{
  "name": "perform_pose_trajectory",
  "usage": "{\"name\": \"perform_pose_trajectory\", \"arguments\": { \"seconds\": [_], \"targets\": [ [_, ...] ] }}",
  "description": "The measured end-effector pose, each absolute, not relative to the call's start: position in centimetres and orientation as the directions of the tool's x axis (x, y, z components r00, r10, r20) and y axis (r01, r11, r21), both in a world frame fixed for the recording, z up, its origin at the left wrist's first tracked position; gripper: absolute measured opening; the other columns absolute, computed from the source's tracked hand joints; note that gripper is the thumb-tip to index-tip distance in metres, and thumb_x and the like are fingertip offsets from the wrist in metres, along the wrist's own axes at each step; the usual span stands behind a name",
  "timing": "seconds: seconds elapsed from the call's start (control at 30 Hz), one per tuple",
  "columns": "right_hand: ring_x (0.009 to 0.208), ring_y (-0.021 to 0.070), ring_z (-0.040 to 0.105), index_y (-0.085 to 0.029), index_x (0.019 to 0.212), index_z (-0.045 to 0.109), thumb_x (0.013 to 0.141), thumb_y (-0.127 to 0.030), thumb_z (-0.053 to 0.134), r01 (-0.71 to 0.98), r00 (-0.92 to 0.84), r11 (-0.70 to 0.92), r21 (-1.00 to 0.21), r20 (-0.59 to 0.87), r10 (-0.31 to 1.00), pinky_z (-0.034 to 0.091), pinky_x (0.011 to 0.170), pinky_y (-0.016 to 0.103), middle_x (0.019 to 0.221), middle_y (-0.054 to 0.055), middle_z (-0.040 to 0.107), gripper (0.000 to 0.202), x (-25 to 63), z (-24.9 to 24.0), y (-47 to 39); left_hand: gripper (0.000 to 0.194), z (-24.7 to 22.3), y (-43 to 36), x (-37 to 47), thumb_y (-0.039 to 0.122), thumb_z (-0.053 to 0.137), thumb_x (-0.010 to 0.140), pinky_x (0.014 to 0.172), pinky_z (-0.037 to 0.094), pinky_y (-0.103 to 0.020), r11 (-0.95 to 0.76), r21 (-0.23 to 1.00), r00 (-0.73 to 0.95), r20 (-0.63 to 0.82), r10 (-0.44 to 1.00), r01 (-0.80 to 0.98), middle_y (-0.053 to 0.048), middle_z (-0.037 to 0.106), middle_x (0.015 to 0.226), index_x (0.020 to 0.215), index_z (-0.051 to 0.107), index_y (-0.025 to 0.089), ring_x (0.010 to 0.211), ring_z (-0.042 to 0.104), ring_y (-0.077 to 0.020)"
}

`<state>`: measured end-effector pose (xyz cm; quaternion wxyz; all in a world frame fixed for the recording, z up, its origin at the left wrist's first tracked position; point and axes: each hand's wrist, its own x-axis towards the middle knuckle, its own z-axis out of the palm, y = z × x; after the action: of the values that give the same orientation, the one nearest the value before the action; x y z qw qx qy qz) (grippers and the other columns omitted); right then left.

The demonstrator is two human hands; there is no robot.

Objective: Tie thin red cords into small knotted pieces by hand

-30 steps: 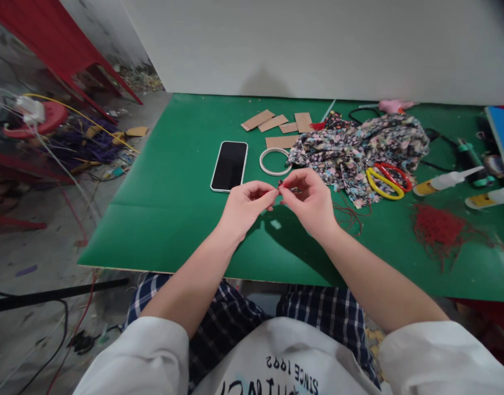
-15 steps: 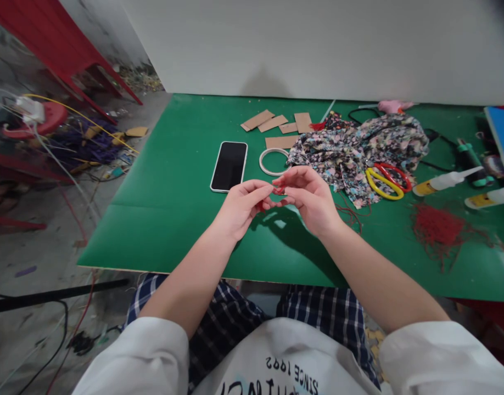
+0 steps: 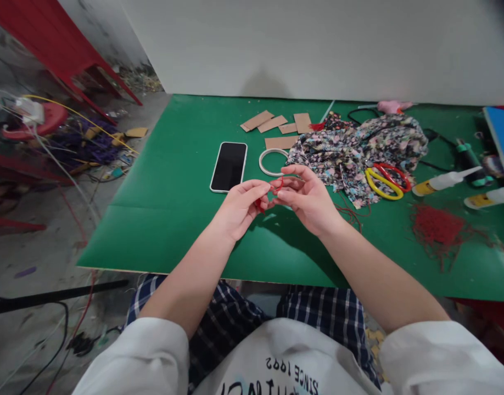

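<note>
Over the near middle of the green table, my two hands meet fingertip to fingertip around a thin red string (image 3: 281, 184). My left hand (image 3: 242, 207) pinches it between thumb and forefinger, and a red bit shows under those fingers. A small loop of the string rises beside the fingertips of my right hand (image 3: 308, 200), whose thumb and fingers close on it. Just beyond the hands lie a white ring of tape (image 3: 261, 162) and a phone (image 3: 228, 167) with a dark screen. More loose red string (image 3: 353, 214) lies right of my right hand.
Crumpled floral cloth (image 3: 338, 153) carries yellow-and-red scissors (image 3: 384, 184). Several cardboard pieces (image 3: 276, 143) lie behind the tape. At right are a tangle of red threads (image 3: 439, 225), two glue bottles (image 3: 439, 182) and a pink glue gun (image 3: 394, 107). A white panel (image 3: 318, 49) stands along the back.
My right fingers have shifted and spread slightly, with the forefinger higher. A small loop of red string now shows between the hands. The left hand has barely moved.
</note>
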<state>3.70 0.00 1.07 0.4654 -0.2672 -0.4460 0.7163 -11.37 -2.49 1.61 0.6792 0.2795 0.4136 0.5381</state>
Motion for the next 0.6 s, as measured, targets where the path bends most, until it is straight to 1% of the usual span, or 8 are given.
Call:
{"name": "perform_pose_trajectory", "arguments": {
  "seconds": [0.13, 0.27, 0.33, 0.43, 0.6],
  "targets": [
    [0.077, 0.0076, 0.061, -0.024, 0.096, 0.059, 0.064, -0.014, 0.077, -0.415, -0.393, -0.133, -0.900, 0.045, 0.919, 0.057, 0.070, 0.021, 0.080, -0.004, 0.065, 0.038, 3.64, 1.08, -0.07, 0.015, 1.53, -2.45, -11.34, 0.024, 0.074, 0.065, 0.057, 0.048, -0.020, 0.267, 0.826, 0.079, -0.263, 0.962, -0.496, 0.005, 0.056, 0.049, 0.067, 0.064, 0.014, 0.046, 0.050, -0.0042],
    [0.071, 0.0080, 0.060, -0.024, 0.094, 0.060, 0.063, -0.017, 0.078, -0.395, -0.383, -0.133, -0.909, 0.032, 0.923, 0.058, 0.066, 0.023, 0.075, -0.005, 0.061, 0.036, 3.61, 1.11, -0.07, 0.015, 1.56, -2.53, -11.40, 0.025, 0.074, 0.065, 0.055, 0.046, -0.019, 0.269, 0.843, 0.074, -0.265, 0.961, -0.467, 0.005, 0.055, 0.049, 0.067, 0.064, 0.014, 0.046, 0.049, -0.0039],
    [0.070, 0.0079, 0.059, -0.024, 0.094, 0.061, 0.063, -0.019, 0.078, -0.374, -0.380, -0.136, -0.917, 0.017, 0.925, 0.057, 0.062, 0.022, 0.074, -0.005, 0.060, 0.035, 3.64, 1.12, -0.05, 0.015, 1.57, -2.54, -11.43, 0.025, 0.074, 0.065, 0.053, 0.044, -0.019, 0.266, 0.846, 0.071, -0.264, 0.962, -0.462, 0.005, 0.055, 0.049, 0.067, 0.064, 0.014, 0.046, 0.049, -0.0039],
    [0.067, 0.0073, 0.058, -0.023, 0.094, 0.064, 0.064, -0.021, 0.078, -0.315, -0.372, -0.124, -0.941, 0.002, 0.928, 0.055, 0.059, 0.020, 0.075, -0.004, 0.060, 0.034, 3.76, 1.20, -0.01, 0.014, 1.56, -2.51, -11.48, 0.024, 0.074, 0.065, 0.054, 0.045, -0.019, 0.262, 0.842, 0.070, -0.261, 0.963, -0.472, 0.005, 0.055, 0.048, 0.067, 0.064, 0.014, 0.045, 0.050, -0.0037],
    [0.068, 0.0083, 0.058, -0.022, 0.097, 0.070, 0.065, -0.023, 0.076, -0.190, -0.368, -0.094, -0.977, -0.018, 0.930, 0.054, 0.059, 0.023, 0.076, -0.002, 0.063, 0.032, 3.98, 1.36, 0.07, 0.013, 1.61, -2.55, -11.53, 0.023, 0.073, 0.066, 0.060, 0.050, -0.020, 0.254, 0.843, 0.077, -0.247, 0.966, -0.474, 0.006, 0.056, 0.048, 0.068, 0.065, 0.014, 0.045, 0.050, -0.0033]
  ]
}}
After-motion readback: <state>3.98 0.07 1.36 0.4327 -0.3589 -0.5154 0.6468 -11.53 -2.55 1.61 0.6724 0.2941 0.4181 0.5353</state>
